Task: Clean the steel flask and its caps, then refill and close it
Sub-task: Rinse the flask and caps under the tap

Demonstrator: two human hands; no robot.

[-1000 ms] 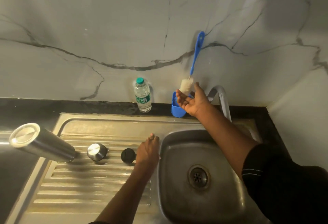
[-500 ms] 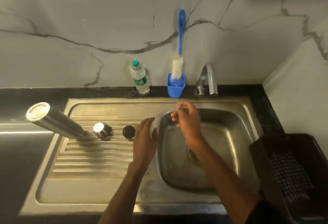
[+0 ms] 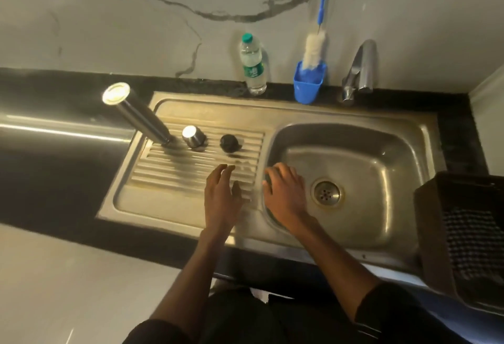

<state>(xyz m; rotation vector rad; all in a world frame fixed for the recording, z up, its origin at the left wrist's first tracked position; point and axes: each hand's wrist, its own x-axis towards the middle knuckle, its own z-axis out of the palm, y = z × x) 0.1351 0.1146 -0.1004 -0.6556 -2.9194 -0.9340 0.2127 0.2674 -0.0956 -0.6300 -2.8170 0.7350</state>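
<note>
1. Now the left hand (image 3: 222, 196) and right hand (image 3: 283, 191) are hovering empty, fingers loosely spread.
2. The tall steel flask (image 3: 139, 116) is standing inverted at the ribbed drainboard's (image 3: 163, 180) far-left corner; a careless reach risks toppling it.

1. On the draining board (image 3: 191, 180), your path along the far end is blocked by the upturned flask (image 3: 141, 117), the steel cap (image 3: 194, 136) and the black cap (image 3: 229, 143), standing in a row with narrow gaps.
2. The ribbed area nearer you is free.
3. The basin (image 3: 376, 158) is open from above.
4. At the wall, the bottle (image 3: 253, 68), brush holder (image 3: 308, 86) and tap (image 3: 360, 71) obstruct reach.
5. A dark crate (image 3: 436, 221) closes the right side.
</note>
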